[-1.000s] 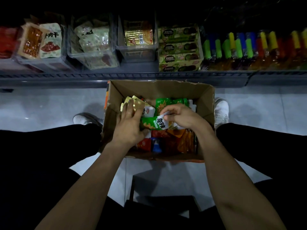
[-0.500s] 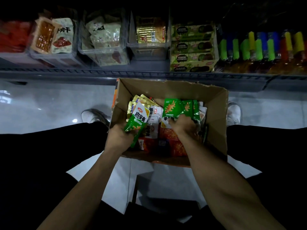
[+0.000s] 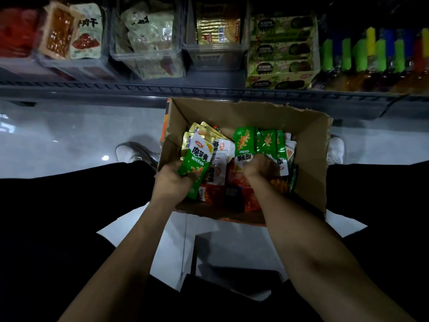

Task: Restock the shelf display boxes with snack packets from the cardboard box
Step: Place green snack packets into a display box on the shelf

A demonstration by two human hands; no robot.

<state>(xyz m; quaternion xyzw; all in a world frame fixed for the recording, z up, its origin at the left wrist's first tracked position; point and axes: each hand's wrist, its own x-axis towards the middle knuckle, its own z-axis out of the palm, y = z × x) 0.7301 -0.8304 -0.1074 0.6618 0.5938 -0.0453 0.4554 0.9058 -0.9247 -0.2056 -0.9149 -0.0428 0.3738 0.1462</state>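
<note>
Reaching into the cardboard box (image 3: 311, 145), my left hand (image 3: 173, 182) grips a green konjac packet (image 3: 195, 163); my right hand (image 3: 260, 166) clutches several green packets (image 3: 257, 142).

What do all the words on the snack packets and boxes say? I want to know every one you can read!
"魔芋爽": green packet gripped by the left hand.
"魔芋" upside down, rest hidden: green packet gripped by the right hand.
"肉干", first character cut off: pale packet on the shelf.
Small print on those packets, green shelf boxes, gold packets and bottles: too blurred to read.
</note>
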